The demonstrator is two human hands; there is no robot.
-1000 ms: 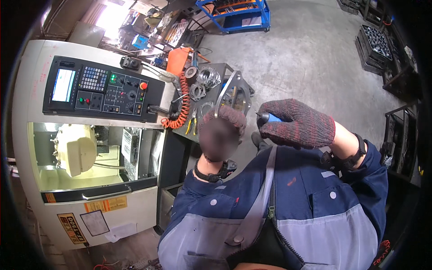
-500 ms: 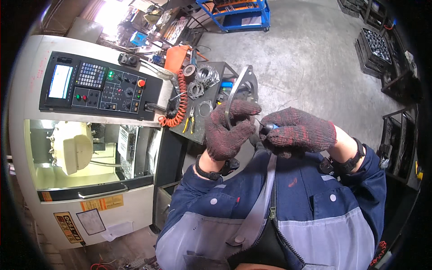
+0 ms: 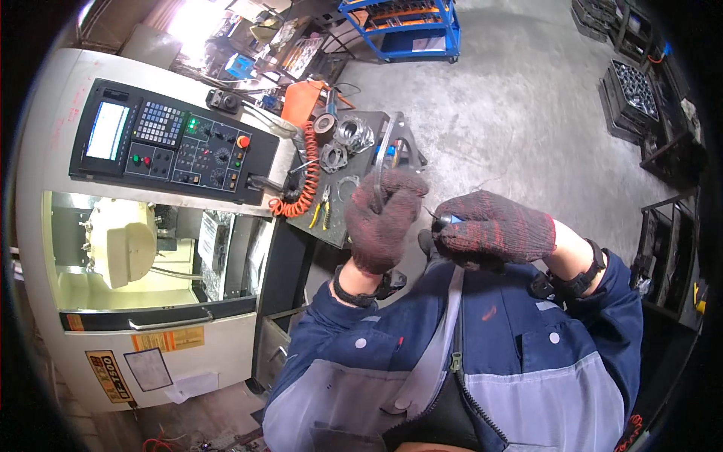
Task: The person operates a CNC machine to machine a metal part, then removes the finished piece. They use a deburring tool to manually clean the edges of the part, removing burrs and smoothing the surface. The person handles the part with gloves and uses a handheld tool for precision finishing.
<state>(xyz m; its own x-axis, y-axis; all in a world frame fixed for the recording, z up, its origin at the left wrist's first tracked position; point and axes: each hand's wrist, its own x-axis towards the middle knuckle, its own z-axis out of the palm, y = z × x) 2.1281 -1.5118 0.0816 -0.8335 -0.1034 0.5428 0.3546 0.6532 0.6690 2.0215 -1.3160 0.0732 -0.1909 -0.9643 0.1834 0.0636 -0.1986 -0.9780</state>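
Note:
In dark red-and-black knit gloves, my two hands are raised in front of my chest. My left hand (image 3: pixel 385 222) is closed round a flat metal flange ring (image 3: pixel 388 143), which stands edge-on above the fist. To its right, my right hand (image 3: pixel 493 226) grips a deburring tool (image 3: pixel 449 219) with a blue-and-black handle. The tool's thin tip points left toward my left hand, and a gap shows between tip and ring. Most of its handle is hidden inside the glove.
A bench (image 3: pixel 307 224) on the left holds machined rings (image 3: pixel 351 134), yellow-handled pliers (image 3: pixel 321 213) and a coiled orange air hose (image 3: pixel 307 177). Left of it stands a machine with a control panel (image 3: pixel 169 143). Crates of parts (image 3: pixel 631 90) line the right; a blue trolley (image 3: pixel 407 53) stands far off.
My left hand has turned, bringing the ring more edge-on and its fingers closer round it. The deburring tool's tip has drawn slightly away from the left glove. The view has shifted slightly.

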